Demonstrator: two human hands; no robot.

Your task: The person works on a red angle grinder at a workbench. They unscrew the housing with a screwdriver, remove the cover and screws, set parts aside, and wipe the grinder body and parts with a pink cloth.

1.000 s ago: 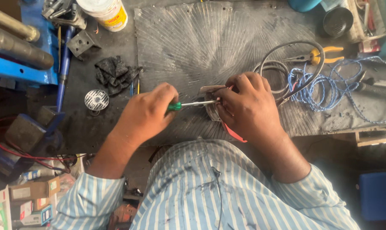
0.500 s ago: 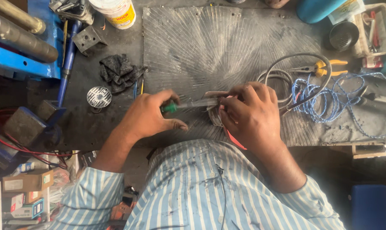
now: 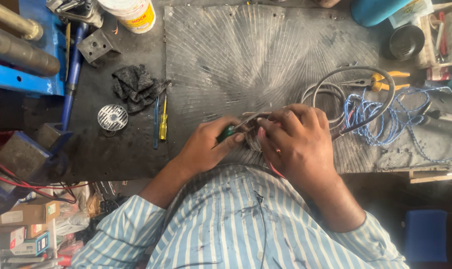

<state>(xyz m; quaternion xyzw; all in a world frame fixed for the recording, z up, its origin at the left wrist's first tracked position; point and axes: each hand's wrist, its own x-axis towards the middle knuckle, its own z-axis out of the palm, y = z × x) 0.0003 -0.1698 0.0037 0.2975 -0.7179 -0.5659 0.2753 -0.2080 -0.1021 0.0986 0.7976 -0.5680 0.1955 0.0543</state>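
While left hand (image 3: 206,147) grips screwdriver (image 3: 227,133) (green); rt steadies.

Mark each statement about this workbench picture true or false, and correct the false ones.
1. The left hand holds a green-handled screwdriver. True.
2. The right hand lies flat on bare mat, touching nothing. False: it grips a small part at the screwdriver's tip.
3. Yellow-handled pliers lie right of the hands. True.
4. The blue wire is wrapped around the left wrist. False: it lies coiled on the bench, right of the hands.
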